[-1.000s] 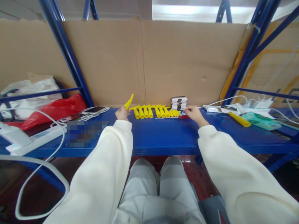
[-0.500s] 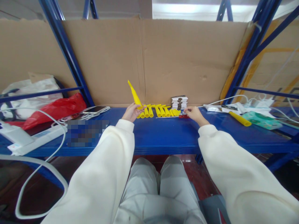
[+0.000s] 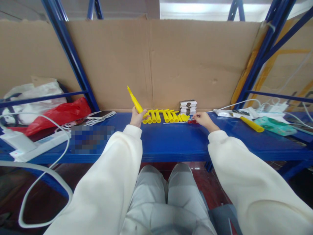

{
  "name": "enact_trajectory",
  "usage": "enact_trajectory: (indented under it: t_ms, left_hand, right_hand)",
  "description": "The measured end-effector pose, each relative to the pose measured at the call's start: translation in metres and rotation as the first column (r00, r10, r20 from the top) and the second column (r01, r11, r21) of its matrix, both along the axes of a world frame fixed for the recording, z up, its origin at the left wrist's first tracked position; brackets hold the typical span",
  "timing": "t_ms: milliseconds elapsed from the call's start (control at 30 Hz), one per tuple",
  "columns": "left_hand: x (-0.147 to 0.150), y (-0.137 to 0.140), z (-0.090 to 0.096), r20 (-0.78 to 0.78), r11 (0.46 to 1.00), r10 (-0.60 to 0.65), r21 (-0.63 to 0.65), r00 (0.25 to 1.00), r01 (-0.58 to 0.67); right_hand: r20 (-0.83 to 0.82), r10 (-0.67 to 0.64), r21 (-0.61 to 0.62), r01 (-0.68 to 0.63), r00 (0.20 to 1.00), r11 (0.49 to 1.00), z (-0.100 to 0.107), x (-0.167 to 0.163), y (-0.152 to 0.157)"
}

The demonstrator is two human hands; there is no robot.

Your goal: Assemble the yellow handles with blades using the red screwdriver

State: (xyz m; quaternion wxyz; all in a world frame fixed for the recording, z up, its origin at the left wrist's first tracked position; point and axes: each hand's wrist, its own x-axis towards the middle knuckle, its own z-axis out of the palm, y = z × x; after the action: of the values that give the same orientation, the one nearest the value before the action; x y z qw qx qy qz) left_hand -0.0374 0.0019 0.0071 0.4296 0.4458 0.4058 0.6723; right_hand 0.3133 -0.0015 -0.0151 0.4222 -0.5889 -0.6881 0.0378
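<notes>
My left hand (image 3: 137,118) is closed around a yellow tapered tube (image 3: 135,101), whose narrow tip points up and away to the left. Beside that hand lies a row of similar yellow tubes (image 3: 158,117), wide ends toward me. My right hand (image 3: 203,118) has its fingertips pinched together over a small red tray or packet (image 3: 192,122) with tiny shiny bits; what they hold is too small to make out. Smaller yellow pieces (image 3: 184,118) sit just left of it, and a thin pale rod (image 3: 172,122) lies in front of the row.
Behind the right hand stands a stack of white-and-black packets (image 3: 188,107). One more yellow tube (image 3: 251,124) lies at right near a green packet (image 3: 274,126) and white cables. Left are a phone (image 3: 102,114), a power strip (image 3: 45,146) and a red bag (image 3: 61,116). Cardboard (image 3: 186,65) backs the shelf.
My left hand has shifted slightly left with the yellow tube, which now leans further left. My right hand stays at the small red item.
</notes>
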Motion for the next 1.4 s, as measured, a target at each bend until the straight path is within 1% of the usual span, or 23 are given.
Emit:
enact_trajectory:
  t_ms: [133, 333, 600, 700, 833, 900, 967, 1033, 1100, 1167, 1200, 1267, 1367, 1400]
  left_hand:
    - [0.000, 0.004, -0.001, 0.026, 0.999, 0.035, 0.035, 0.999, -0.036]
    - [-0.002, 0.008, 0.001, 0.008, 0.995, 0.096, 0.011, 0.995, -0.096]
    - [0.000, -0.002, 0.005, -0.092, 1.000, 0.000, 0.030, 0.996, 0.003]
    - [0.000, -0.003, 0.004, -0.163, 0.999, -0.011, 0.028, 0.987, 0.016]
    - [0.006, -0.002, -0.001, -0.289, 0.996, -0.034, 0.067, 0.957, 0.055]
    - [0.010, -0.001, -0.005, -0.385, 0.993, -0.055, 0.071, 0.921, 0.089]
    - [0.013, -0.002, -0.009, -0.499, 0.992, -0.036, 0.088, 0.866, 0.092]
    - [0.015, -0.003, -0.011, -0.636, 0.989, 0.021, 0.127, 0.771, 0.078]
    - [0.016, -0.006, -0.013, -0.752, 0.984, 0.069, 0.158, 0.655, 0.078]
    - [0.016, -0.010, -0.014, -0.825, 0.983, 0.078, 0.158, 0.560, 0.096]
    - [0.016, -0.011, -0.014, -0.847, 0.983, 0.073, 0.151, 0.527, 0.106]
    - [0.017, -0.014, -0.015, -0.869, 0.982, 0.058, 0.138, 0.491, 0.129]
    - [0.018, -0.018, -0.015, -0.880, 0.981, 0.048, 0.131, 0.472, 0.146]
    - [0.019, -0.019, -0.015, -0.892, 0.981, 0.050, 0.129, 0.449, 0.148]
  right_hand:
    - [0.000, 0.015, 0.019, -0.015, 1.000, 1.000, -0.002, 0.001, 0.002]
    - [0.001, 0.017, 0.011, -0.017, 1.000, 1.000, -0.002, 0.002, 0.003]
    - [0.001, 0.019, -0.020, -0.019, 1.000, 1.000, -0.001, 0.002, 0.001]
    - [0.000, 0.013, -0.029, -0.013, 1.000, 0.999, -0.001, 0.002, 0.002]
    - [0.005, 0.033, 0.001, -0.033, 0.999, 0.999, -0.001, 0.002, 0.002]
    - [0.009, 0.027, -0.003, -0.027, 1.000, 1.000, -0.001, 0.001, 0.002]
    - [0.013, 0.011, -0.017, -0.011, 1.000, 1.000, 0.000, 0.001, 0.001]
    - [0.016, -0.004, -0.028, 0.004, 1.000, 1.000, 0.000, 0.000, 0.001]
    - [0.020, -0.003, -0.028, 0.004, 1.000, 1.000, 0.001, 0.000, 0.000]
    - [0.026, 0.001, -0.026, 0.000, 1.000, 1.000, 0.001, -0.001, -0.001]
    - [0.029, -0.001, -0.028, 0.002, 1.000, 1.000, 0.001, -0.002, -0.001]
    - [0.036, -0.012, -0.036, 0.014, 0.999, 0.999, 0.002, -0.003, -0.002]
    - [0.040, -0.024, -0.046, 0.026, 0.999, 0.999, 0.002, -0.004, -0.001]
    - [0.040, -0.020, -0.045, 0.022, 0.999, 0.999, 0.002, -0.004, -0.001]
